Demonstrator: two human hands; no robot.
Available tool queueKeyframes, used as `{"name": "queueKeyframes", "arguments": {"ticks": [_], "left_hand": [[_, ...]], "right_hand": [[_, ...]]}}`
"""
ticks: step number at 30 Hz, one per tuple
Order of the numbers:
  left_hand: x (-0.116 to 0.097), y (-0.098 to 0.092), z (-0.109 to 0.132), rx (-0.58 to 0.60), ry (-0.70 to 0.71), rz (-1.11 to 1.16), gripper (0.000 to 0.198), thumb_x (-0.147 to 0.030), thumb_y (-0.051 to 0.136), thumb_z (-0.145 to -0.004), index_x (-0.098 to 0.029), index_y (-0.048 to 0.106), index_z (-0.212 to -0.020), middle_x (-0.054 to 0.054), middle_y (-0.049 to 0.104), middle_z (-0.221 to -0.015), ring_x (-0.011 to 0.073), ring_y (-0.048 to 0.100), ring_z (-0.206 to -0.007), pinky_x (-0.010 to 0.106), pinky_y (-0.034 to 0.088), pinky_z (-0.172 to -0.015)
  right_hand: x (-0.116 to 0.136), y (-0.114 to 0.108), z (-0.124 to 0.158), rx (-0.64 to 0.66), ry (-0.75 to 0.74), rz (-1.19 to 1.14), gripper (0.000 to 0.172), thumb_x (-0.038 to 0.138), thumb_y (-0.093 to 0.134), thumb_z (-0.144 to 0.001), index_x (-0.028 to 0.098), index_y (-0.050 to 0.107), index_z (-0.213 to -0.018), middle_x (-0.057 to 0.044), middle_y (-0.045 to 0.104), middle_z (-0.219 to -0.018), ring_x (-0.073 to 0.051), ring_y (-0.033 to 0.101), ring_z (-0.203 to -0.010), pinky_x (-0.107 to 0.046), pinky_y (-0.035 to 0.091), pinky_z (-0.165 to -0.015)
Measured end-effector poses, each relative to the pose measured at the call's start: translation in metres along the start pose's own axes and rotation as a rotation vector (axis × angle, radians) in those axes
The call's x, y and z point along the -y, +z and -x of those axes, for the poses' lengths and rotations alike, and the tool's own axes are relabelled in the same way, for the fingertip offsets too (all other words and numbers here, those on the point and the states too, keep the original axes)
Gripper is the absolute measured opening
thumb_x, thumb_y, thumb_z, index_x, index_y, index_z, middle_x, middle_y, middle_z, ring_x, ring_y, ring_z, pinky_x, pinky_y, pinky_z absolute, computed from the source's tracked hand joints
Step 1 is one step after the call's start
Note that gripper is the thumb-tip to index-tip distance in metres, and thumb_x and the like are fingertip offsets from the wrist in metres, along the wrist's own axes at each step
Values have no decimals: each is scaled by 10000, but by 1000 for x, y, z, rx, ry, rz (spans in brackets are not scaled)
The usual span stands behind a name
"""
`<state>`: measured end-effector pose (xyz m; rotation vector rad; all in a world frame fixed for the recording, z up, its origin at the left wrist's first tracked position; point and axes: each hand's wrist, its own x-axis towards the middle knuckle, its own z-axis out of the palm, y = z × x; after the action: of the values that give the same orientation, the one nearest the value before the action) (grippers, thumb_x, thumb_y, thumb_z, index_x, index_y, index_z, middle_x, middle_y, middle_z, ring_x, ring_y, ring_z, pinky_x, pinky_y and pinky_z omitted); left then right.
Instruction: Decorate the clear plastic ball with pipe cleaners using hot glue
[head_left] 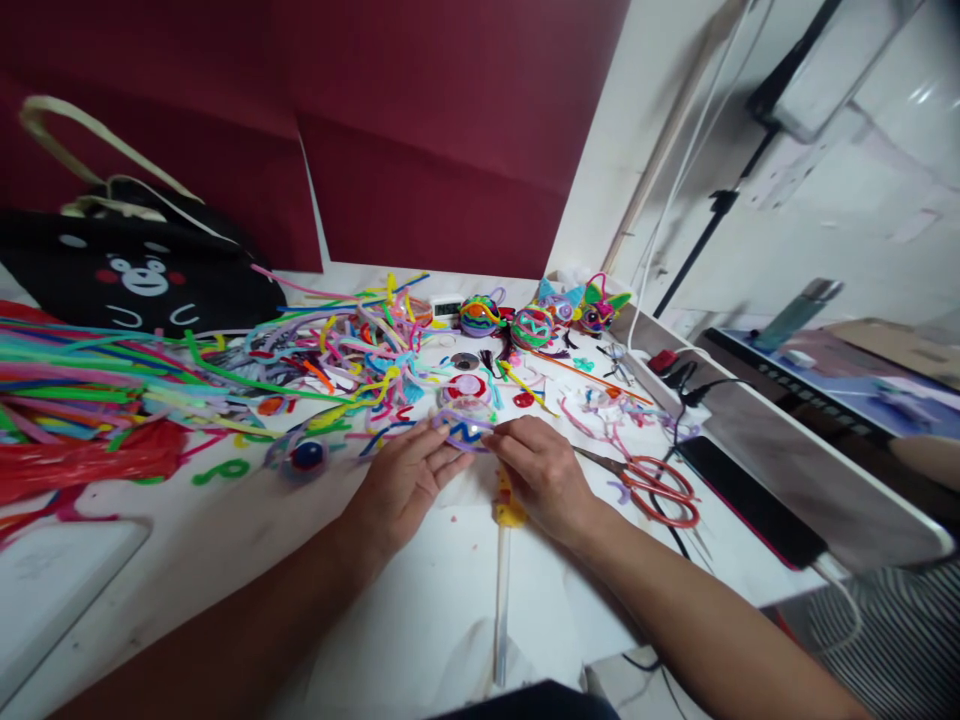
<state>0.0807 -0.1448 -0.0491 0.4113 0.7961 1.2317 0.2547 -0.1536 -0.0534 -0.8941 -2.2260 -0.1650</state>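
Observation:
My left hand (409, 472) and my right hand (538, 465) meet over the middle of the table. Between their fingertips is a clear rounded piece (466, 432) with a purple rim and a blue zigzag strip. The left thumb and fingers grip its left side, and the right fingers pinch its right edge. Just beyond it sits a small round item (465, 390) in pink and red. Below my right hand lies a yellow tool (510, 508) with a translucent stick, possibly a glue gun. Orange-handled scissors (660, 490) rest right of that hand.
Pipe cleaners (82, 380) in many colours heap up at the left. Several decorated balls (532, 326) stand at the back. A black bag (142, 270) leans at the back left. A phone (750, 500) with a cable lies at the right, beside a low partition (810, 450).

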Motion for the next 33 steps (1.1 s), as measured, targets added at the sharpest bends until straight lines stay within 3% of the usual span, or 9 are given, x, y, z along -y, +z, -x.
{"name": "queueKeyframes", "arguments": {"ticks": [24, 33], "left_hand": [[0, 1, 2, 9, -1, 3, 110, -21, 608, -780, -128, 625, -798, 67, 739, -878, 183, 714, -800, 351, 574, -813], [0, 1, 2, -12, 10, 12, 130, -6, 596, -778, -131, 626, -796, 51, 733, -845, 171, 711, -791, 391, 557, -885]], "right_hand": [[-1, 2, 1, -38, -82, 84, 265, 84, 408, -954, 138, 660, -889, -90, 661, -804, -180, 552, -732, -311, 434, -650], [-1, 0, -1, -41, -115, 99, 240, 71, 437, -945, 97, 669, -892, -106, 670, -785, -188, 570, -734, -307, 445, -641]]}}
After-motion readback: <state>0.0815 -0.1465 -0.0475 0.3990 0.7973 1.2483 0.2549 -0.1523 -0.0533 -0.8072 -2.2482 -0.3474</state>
